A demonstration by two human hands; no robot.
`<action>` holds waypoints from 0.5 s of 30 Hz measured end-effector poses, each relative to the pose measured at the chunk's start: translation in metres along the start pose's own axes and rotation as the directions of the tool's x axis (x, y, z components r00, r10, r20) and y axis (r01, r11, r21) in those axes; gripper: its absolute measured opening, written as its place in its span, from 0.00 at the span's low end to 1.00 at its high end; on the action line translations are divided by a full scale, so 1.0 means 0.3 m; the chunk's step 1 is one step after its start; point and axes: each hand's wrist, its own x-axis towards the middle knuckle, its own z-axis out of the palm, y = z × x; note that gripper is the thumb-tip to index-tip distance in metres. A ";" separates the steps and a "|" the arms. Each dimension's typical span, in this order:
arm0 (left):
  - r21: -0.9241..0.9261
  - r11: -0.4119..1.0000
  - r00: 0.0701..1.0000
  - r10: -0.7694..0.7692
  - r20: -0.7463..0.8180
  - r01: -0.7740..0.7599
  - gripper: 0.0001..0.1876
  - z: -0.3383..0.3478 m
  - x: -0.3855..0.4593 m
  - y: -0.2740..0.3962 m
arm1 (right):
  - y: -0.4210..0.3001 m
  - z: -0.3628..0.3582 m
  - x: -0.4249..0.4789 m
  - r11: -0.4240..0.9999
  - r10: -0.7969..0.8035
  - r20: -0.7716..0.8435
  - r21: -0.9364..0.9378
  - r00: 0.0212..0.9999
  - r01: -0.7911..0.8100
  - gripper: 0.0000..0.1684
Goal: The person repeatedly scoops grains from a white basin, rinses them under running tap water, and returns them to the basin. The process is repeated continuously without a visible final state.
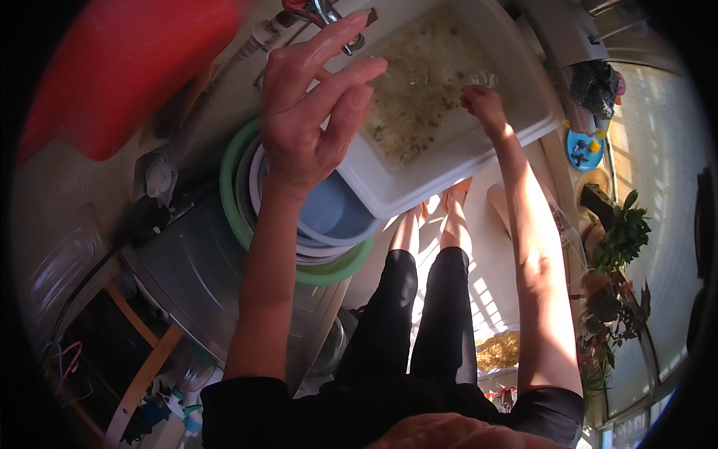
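My left hand [311, 101] is raised near the camera, fingers apart and slightly curled, with nothing in it. Behind its fingertips shows a metal faucet [354, 42] with a red part. Below lies a white sink [377, 197] holding water with many brownish bits [412, 126] in it. Over the sink's right part my right hand [483, 106] is curled with its fingers drawn together; whether it holds something small cannot be told. The water's surface ripples beside it.
Stacked basins, blue [328, 210] and green [331, 276] among them, sit left of the sink on a washing machine [190, 280]. A large red object [140, 67] is at upper left. Potted plants [620, 233], a blue dish [584, 160] and a dark porous stone [595, 90] line the right.
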 end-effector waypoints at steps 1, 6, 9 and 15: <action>-0.102 0.984 0.983 -0.158 -0.089 0.149 0.08 -0.021 -0.046 0.028 | 0.039 0.060 0.074 0.992 0.012 0.081 -0.123 0.997 -0.002 0.14; -0.332 0.634 0.672 -0.740 0.001 0.699 0.14 0.188 -0.372 0.068 | 0.109 0.103 0.296 0.739 -0.430 0.013 -0.570 0.903 0.360 0.17; 0.023 0.453 0.412 -0.830 0.376 0.891 0.17 0.473 -0.492 -0.067 | 0.099 0.166 0.382 0.667 -0.522 0.045 -0.601 0.852 0.441 0.20; 0.456 0.575 0.478 -0.818 0.319 0.680 0.25 0.763 -0.772 -0.567 | -0.026 0.405 0.564 0.321 -0.532 0.308 -0.788 0.788 0.525 0.24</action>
